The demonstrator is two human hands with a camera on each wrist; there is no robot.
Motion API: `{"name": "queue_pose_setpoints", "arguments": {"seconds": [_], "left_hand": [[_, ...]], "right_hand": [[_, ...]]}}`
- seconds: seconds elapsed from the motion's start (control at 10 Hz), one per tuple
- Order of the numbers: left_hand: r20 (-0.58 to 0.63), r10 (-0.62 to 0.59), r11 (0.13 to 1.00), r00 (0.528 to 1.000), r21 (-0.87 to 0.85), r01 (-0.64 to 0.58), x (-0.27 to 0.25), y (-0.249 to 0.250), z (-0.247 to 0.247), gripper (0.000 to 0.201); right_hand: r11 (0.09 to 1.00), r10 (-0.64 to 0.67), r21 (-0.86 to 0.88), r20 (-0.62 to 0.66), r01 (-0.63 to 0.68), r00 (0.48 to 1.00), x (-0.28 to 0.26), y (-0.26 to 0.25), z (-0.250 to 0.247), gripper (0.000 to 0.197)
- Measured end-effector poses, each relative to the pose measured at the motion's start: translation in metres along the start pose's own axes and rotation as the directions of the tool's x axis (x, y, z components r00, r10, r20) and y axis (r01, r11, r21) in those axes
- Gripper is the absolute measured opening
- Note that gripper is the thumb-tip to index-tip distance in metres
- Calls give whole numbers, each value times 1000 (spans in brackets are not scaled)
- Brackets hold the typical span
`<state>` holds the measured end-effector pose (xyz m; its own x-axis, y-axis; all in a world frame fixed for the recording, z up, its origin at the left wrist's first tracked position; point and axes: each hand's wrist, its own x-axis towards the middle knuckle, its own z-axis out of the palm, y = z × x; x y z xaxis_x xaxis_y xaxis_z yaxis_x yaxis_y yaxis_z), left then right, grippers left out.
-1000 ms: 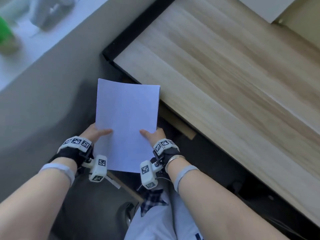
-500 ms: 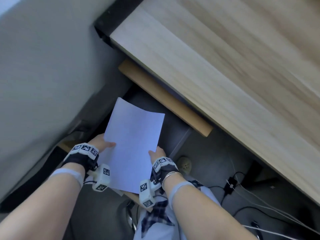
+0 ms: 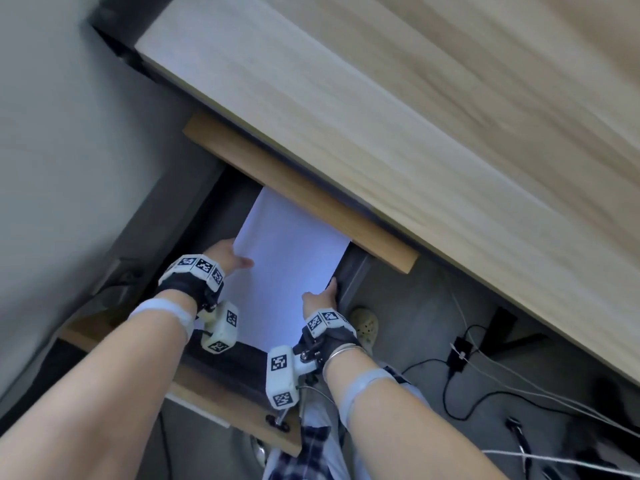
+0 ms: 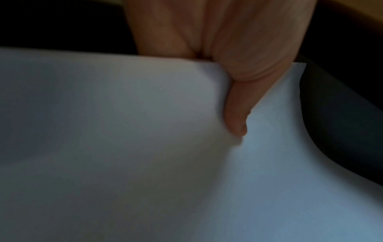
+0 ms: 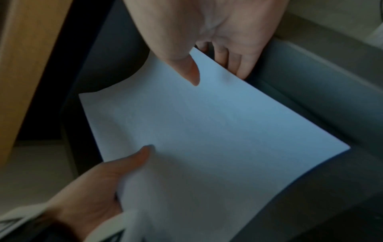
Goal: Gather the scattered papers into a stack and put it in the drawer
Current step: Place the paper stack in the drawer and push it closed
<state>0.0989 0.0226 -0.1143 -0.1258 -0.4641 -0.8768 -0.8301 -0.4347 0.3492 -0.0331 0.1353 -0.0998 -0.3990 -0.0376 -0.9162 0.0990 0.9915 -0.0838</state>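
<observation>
A stack of white papers [image 3: 287,265] sits low inside the open dark drawer [image 3: 353,275] under the wooden desk [image 3: 381,116]. Its far end is tucked beneath the drawer's wooden cross rail [image 3: 298,192]. My left hand [image 3: 225,258] pinches the stack's left edge, thumb on top of the papers [image 4: 145,147]. My right hand [image 3: 322,296] pinches the right edge beside the drawer's side wall, thumb above the papers [image 5: 207,131] and fingers beneath. In the right wrist view the left hand [image 5: 99,185] shows at the lower left, and the drawer wall [image 5: 311,91] runs along the right.
The drawer's wooden front panel [image 3: 221,407] lies close to my body. On the grey floor to the right are black and white cables [image 3: 485,382] and a shoe [image 3: 363,323]. A pale wall [image 3: 69,133] stands on the left.
Both hands have carried the stack from above the desk edge down and forward into the drawer. Its far end now lies under the wooden rail.
</observation>
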Motion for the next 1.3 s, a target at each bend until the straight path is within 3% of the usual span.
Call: {"name": "queue_pose_setpoints", "arguments": {"seconds": [0.1,0.3,0.6,0.9,1.0,1.1,1.2,1.3], "left_hand": [[-26,16,1000,1000,-9,-16,9,9,9,44],[-63,-2,1000,998,27,4,20,23,21,43],[-138,-46,998,989,44,53,25,28,34,41],[-305,56,994,951,-74,-82,17,16,27,60],[-280,55,992,959,-93,-84,13,15,27,60],[-242,45,979,969,-183,-91,9,13,28,59],[-271,16,960,962,-266,-91,-3,3,25,54],[-360,-87,894,929,-439,-86,-27,-20,21,46]], "right_hand": [[970,-42,239,-55,54,998,5,2,-6,71],[971,-154,183,-28,156,988,0,-1,-13,80],[896,-390,192,-84,399,917,5,9,-28,68],[927,-315,210,-9,310,949,-5,5,-43,49],[928,-333,174,-4,329,943,-5,3,-44,45],[917,-363,182,5,356,932,-2,4,-44,41],[905,-393,175,-10,389,919,-1,4,-49,38],[907,-392,171,10,385,920,-10,3,-58,38]]}}
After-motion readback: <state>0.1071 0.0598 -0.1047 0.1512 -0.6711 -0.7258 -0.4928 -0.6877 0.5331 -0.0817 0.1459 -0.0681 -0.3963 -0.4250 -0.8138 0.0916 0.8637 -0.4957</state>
